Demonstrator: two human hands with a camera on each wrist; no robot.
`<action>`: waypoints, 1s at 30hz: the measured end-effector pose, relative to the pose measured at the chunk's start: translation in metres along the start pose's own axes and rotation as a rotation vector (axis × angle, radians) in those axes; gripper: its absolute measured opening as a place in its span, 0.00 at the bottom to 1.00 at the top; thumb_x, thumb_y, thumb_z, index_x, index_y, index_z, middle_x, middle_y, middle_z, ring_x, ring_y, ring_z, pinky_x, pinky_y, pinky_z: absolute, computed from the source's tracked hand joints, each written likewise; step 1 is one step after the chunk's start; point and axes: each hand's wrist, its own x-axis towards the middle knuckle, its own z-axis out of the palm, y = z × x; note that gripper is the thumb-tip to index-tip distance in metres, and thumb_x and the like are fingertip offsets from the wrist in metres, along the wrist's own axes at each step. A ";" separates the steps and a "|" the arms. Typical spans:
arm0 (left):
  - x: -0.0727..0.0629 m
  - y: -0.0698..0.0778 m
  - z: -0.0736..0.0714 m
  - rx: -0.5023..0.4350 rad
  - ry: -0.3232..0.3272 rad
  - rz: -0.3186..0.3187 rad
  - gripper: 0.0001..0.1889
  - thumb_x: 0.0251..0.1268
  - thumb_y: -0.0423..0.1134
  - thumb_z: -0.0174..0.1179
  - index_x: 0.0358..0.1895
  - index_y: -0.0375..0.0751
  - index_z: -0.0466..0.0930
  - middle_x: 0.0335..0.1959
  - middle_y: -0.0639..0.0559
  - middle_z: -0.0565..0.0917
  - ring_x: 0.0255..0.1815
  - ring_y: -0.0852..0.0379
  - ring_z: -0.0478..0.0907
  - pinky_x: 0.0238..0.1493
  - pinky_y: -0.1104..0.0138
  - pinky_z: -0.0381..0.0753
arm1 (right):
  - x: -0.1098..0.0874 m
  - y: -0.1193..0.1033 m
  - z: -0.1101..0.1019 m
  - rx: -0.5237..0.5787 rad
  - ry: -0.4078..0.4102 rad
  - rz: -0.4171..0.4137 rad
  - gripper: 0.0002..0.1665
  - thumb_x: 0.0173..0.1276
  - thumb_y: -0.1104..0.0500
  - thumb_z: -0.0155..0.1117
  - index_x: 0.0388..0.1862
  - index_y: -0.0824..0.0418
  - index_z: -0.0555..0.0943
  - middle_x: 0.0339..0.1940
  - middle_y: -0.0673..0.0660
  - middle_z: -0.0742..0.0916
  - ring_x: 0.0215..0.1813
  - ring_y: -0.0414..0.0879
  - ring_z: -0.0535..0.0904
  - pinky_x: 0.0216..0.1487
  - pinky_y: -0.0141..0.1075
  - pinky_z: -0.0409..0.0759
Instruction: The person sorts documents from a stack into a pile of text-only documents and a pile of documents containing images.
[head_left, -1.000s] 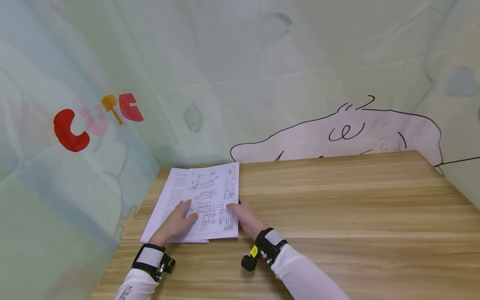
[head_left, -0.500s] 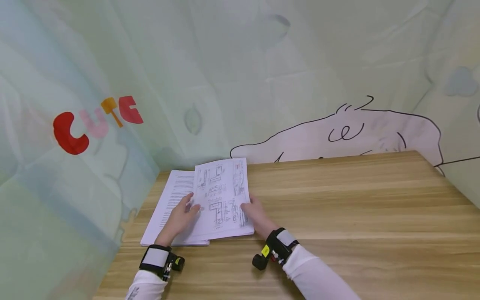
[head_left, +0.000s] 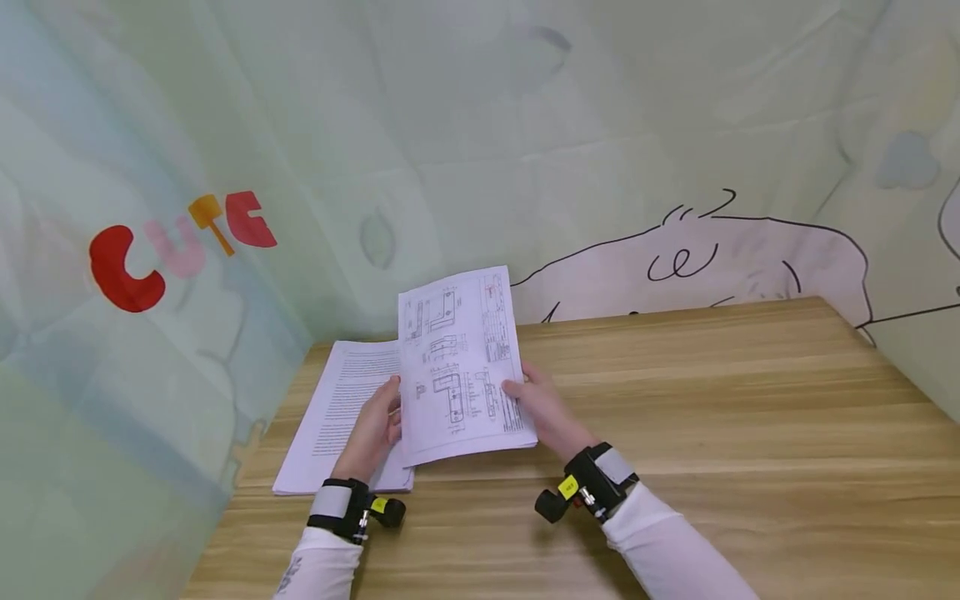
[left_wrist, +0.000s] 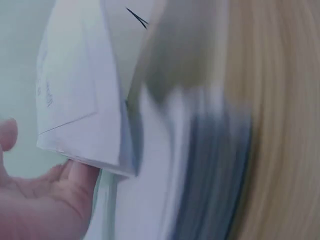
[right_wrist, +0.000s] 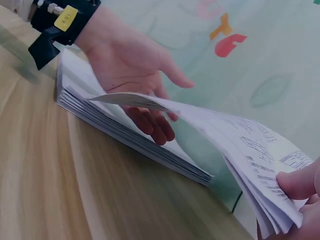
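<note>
Several sheets of paper (head_left: pixel 461 367) printed with line drawings are lifted in front of me, tilted and bowed. My right hand (head_left: pixel 546 408) pinches their right edge, thumb on the printed face and fingers behind. In the right wrist view the gripped edge fans into layers beside the thumb (right_wrist: pixel 299 182). At the left edge, my left hand (head_left: pixel 372 425) has its fingers under the sheets, while its thumb (left_wrist: pixel 7 135) stands apart from the paper. Below lies a thick paper stack (head_left: pixel 330 433) with lines of text, partly covered by the lifted sheets.
The wooden table (head_left: pixel 675 433) extends to the right of the stack. A printed cloth backdrop (head_left: pixel 360 150) rises behind and at the left of the table. Each wrist wears a black strap with a small camera (head_left: pixel 551 505).
The drawing sheets have come off the stack, moving up and to the right with my right hand. My left hand has followed to the right, and more of the text stack shows.
</note>
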 end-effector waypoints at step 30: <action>-0.021 -0.006 0.106 0.074 -0.226 0.158 0.18 0.77 0.42 0.50 0.66 0.48 0.71 0.53 0.47 0.85 0.44 0.62 0.83 0.44 0.68 0.81 | -0.031 -0.018 -0.106 -0.267 0.057 -0.050 0.32 0.80 0.46 0.45 0.79 0.52 0.56 0.59 0.59 0.83 0.46 0.42 0.85 0.48 0.33 0.81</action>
